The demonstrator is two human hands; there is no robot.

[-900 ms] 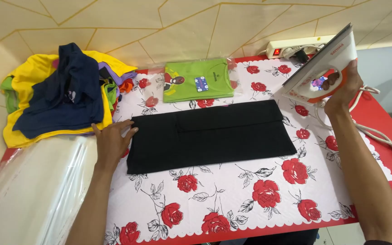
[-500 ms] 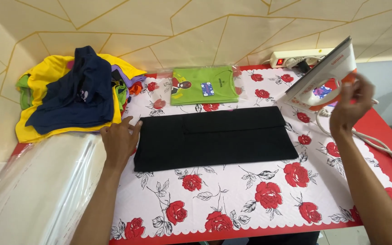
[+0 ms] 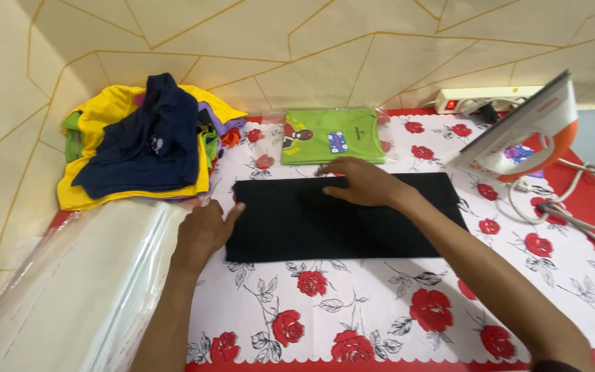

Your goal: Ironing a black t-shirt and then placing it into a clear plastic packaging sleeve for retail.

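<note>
While only the head view is on record, all counts come from it. Hands: two. Left hand (image 3: 204,231) lies flat at the left edge of the black folded cloth (image 3: 342,217), fingers (image 3: 232,212) released and spread, tips touching the cloth, gripping nothing. Right hand (image 3: 359,182) rests palm down on the cloth's far edge near its middle, fingers extended and released, pressing and not pinching.

Black cloth: one, a long flat rectangle, lying across the middle of the table (image 3: 587,200) on a white cover printed with red roses (image 3: 380,310).

Iron: one (image 3: 525,134), white and orange, standing upright on its heel at the right, well apart from both hands; its cord (image 3: 573,213) loops on the table beside it. Power strip: one (image 3: 487,98), against the wall behind the iron, with a plug in it.

Folded green shirt in clear wrap: one (image 3: 332,134), just beyond the black cloth, near the right hand. Pile of loose clothes: one (image 3: 139,141), at the far left corner, dark blue on top, yellow beneath, green and purple bits at the sides; exact count of pieces cannot be told. Clear plastic sheeting: one stack (image 3: 70,289), left of the table beside the left forearm.

Nothing lies over the cloth but the two hands.
</note>
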